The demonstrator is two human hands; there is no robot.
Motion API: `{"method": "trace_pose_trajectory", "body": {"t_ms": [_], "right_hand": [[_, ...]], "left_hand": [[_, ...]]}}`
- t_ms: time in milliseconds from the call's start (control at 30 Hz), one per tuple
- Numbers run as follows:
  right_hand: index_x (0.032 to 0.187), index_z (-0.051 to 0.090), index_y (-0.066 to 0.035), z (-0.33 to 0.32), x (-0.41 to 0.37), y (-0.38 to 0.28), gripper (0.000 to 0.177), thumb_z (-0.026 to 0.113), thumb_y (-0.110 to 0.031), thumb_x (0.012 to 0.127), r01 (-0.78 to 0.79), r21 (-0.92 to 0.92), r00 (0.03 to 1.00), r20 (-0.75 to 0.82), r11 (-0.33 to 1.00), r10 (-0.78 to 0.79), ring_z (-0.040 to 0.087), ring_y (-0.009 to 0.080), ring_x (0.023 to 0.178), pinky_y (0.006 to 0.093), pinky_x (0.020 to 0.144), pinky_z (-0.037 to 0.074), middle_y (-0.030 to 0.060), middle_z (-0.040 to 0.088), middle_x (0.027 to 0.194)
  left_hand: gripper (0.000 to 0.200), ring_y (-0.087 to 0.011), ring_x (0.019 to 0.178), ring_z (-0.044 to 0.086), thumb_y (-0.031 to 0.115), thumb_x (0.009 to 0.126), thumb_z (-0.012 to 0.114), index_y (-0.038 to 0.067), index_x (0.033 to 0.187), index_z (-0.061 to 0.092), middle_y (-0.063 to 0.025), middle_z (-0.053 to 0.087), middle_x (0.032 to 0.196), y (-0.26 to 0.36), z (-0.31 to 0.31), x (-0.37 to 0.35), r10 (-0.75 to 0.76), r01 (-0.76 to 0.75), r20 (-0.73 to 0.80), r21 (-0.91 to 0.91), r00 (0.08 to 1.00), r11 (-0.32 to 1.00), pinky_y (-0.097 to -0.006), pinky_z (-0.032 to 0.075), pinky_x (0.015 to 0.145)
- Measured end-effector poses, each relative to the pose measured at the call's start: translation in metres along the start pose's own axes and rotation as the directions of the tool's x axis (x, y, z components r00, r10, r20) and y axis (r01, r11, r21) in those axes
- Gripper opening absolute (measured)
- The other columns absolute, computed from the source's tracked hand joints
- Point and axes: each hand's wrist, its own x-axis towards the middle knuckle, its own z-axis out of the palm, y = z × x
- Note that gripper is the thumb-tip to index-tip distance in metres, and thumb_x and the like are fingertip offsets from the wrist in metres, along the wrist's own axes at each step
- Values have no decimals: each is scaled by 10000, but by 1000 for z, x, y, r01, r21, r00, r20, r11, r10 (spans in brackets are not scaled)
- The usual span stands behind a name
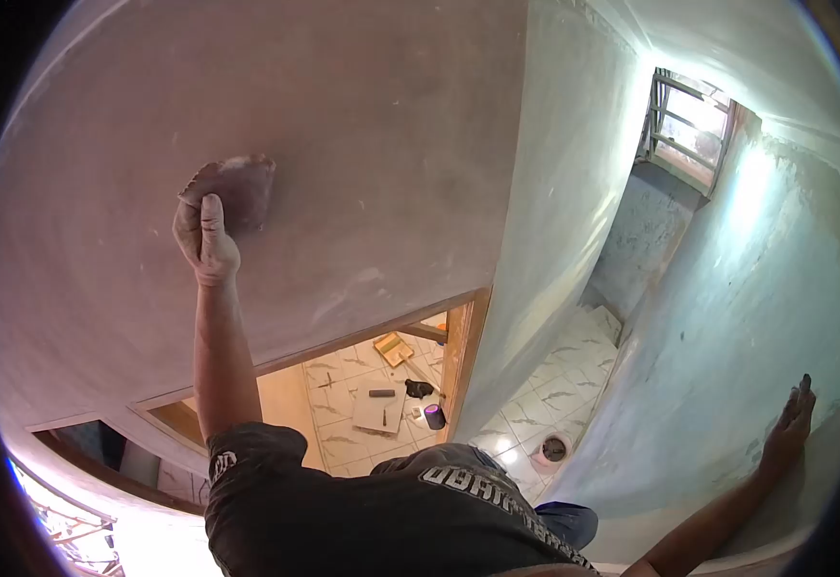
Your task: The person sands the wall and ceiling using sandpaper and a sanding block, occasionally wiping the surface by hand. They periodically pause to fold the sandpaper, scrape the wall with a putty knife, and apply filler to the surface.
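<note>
My left hand point(208, 236) is raised against the brownish wall point(372, 125) at the left. It grips a dark, ragged-edged sheet point(245, 188), which looks like sandpaper, with the thumb on top and the sheet lying against the wall. At the far right, my right hand point(793, 423) rests on the pale green, patchy wall point(718, 337), its fingers stretched upward. Nothing shows in that hand.
Below is a doorway with a wooden frame point(468, 356). On the tiled floor beyond lie a yellow tray point(394, 349), a roller point(381, 392) on a pale board point(366, 412) and a dark cup point(434, 416). A bucket point(553, 449) stands in the passage. A barred window point(691, 125) is upper right.
</note>
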Motion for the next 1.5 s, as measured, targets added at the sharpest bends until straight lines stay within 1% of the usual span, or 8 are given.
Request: {"method": "trace_pose_trajectory", "body": {"t_ms": [67,100,167,400,667,900,967,1500], "right_hand": [[1373,405,-33,16,-2,6,431,410,-266,1011,2,137,995,-104,991,12,512,323,1216,370,959,447,188,488,1356],[1373,405,-33,-28,8,0,431,410,-266,1011,42,52,999,9,998,-42,512,323,1216,370,959,447,188,488,1356],[1376,396,-26,-16,-1,-12,444,388,-285,1016,-26,66,999,-19,998,27,511,315,1219,369,959,447,196,490,1349],[1400,350,-24,-10,-3,-13,473,382,-301,1018,-92,156,993,-64,983,103,500,310,1233,370,962,446,203,470,1366],[1391,354,-6,-11,-7,-22,479,381,-303,1017,-124,202,988,-67,971,140,507,307,1224,375,947,451,215,466,1363],[1395,357,-14,-11,-8,-17,476,385,-297,1014,-167,230,982,-44,959,182,493,318,1234,378,961,432,216,464,1366],[1398,357,-20,-10,-7,-19,462,376,-281,1017,-190,226,979,-32,955,202,486,320,1237,375,970,423,215,460,1368],[1426,307,-17,-12,2,-18,512,338,-325,1019,-149,228,985,-56,962,166,427,319,1284,383,1060,348,224,387,1418]], "left_hand": [[322,-158,980,548,269,958,513,-15,1079,607,-89,637,1049,2,11,11,70,-66,-44,101,997,993,-289,407,892],[322,-158,980,548,269,958,513,-15,1079,607,-89,637,1049,16,-4,-31,-78,83,-46,119,996,989,-289,407,892],[293,-144,951,548,225,961,497,-23,1068,611,-82,638,1033,4,-4,-17,46,-38,-62,126,997,991,-278,415,868],[302,-149,973,553,211,963,495,-32,1105,607,-88,641,1044,-7,-3,-14,30,-27,-59,58,998,998,-281,416,877],[305,-167,903,595,206,947,509,-44,1087,612,-97,657,1002,-9,-1,-20,77,-58,-83,211,994,976,-282,453,806],[359,-197,995,587,258,959,496,-42,1133,587,-111,644,1059,-5,-6,-21,9,-10,5,252,1000,968,-330,445,891],[303,-175,849,594,211,944,505,-46,1059,616,-98,644,928,-1,2,-17,99,-77,-62,295,993,953,-292,460,766],[308,-163,883,589,216,941,511,-47,1066,612,-82,651,952,3,7,-14,36,-20,-75,194,997,981,-293,457,795]]}}
